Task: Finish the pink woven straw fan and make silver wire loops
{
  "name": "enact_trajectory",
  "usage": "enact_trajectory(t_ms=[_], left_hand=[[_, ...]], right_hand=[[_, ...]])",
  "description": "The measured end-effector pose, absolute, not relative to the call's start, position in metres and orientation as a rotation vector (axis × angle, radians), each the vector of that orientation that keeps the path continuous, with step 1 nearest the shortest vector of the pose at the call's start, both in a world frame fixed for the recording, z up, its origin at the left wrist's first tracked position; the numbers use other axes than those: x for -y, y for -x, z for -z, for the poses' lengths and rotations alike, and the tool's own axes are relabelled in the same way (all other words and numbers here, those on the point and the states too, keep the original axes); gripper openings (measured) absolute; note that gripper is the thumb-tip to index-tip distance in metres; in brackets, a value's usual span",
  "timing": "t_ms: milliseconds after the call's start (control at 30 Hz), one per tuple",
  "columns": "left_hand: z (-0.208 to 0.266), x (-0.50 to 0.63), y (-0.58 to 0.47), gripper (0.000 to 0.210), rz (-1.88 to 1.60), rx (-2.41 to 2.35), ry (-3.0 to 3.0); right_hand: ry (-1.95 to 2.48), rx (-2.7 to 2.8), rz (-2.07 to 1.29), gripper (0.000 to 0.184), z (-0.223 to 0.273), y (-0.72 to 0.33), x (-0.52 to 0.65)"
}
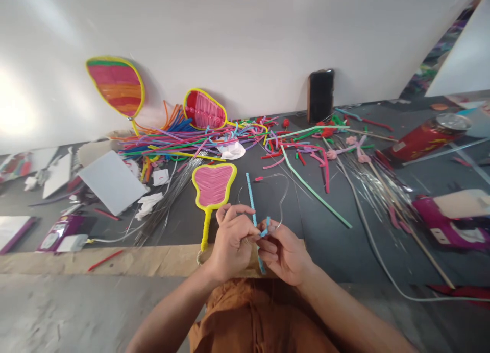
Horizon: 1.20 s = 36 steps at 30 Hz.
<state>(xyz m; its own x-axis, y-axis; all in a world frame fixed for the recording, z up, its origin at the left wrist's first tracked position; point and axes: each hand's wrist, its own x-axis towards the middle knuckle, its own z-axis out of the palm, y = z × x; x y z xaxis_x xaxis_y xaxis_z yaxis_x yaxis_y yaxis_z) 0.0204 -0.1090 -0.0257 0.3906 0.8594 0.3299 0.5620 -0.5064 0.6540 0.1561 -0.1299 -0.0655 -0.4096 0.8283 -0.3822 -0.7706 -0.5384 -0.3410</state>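
My left hand (234,243) and my right hand (288,253) meet over the table's near edge. Both pinch a short, bent light blue pipe cleaner (264,232) between their fingertips. A longer light blue pipe cleaner (250,197) runs upright behind the fingers, and its lower end shows below them; whether a hand grips it I cannot tell. From beside my right fingers a thin clear strand (282,202) curves up to a small pink piece (259,179). Left of the hands lies a pink paddle shape (214,187) with a yellow rim and yellow twisted handle.
Bundled pipe cleaners (161,141) lie at the back. Two more yellow-rimmed paddle shapes, one striped (117,87) and one red-pink (206,110), lean by the wall. A phone (320,96) stands upright; a tilted red can (424,138) and thin wires (378,177) are to the right.
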Motion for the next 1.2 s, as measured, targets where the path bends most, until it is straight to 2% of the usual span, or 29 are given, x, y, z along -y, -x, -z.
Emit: enact_trajectory(t_ms=[200,333,400,500,733,900,967,1100,1200], left_hand=[[0.034,0.105,-0.026,0.022,-0.929,-1.369,-2.253],[0.042,0.101,-0.026,0.022,-0.884,-1.366,-2.387],[0.044,0.1,-0.026,0.023,-0.85,-1.324,-2.458],[0.046,0.1,-0.026,0.024,-0.817,-1.218,-2.554],[0.055,0.104,-0.025,0.026,-0.794,-1.148,-2.637],[0.046,0.102,-0.021,0.022,-0.905,-1.282,-2.463],[0.039,0.101,-0.019,0.019,-0.962,-1.301,-2.37],[0.025,0.1,-0.015,0.017,-1.01,-1.248,-2.216],[0.019,0.104,-0.015,0.019,-0.973,-1.184,-2.184]], right_hand=[[0.814,0.296,-1.701,0.015,0.073,-0.152,0.147],[1.112,1.034,-1.081,0.004,0.073,-0.172,0.148],[1.142,1.429,-0.712,0.009,0.07,-0.187,0.142],[1.108,1.785,-0.536,0.013,0.064,-0.204,0.131],[1.367,1.985,-0.537,0.01,0.057,-0.202,0.114],[1.322,1.607,-0.59,0.007,0.06,-0.208,0.118],[1.307,1.453,-0.817,0.008,0.063,-0.207,0.123],[1.085,0.809,-1.638,0.02,0.066,-0.19,0.127],[0.811,0.402,-1.951,0.026,0.064,-0.175,0.123]])
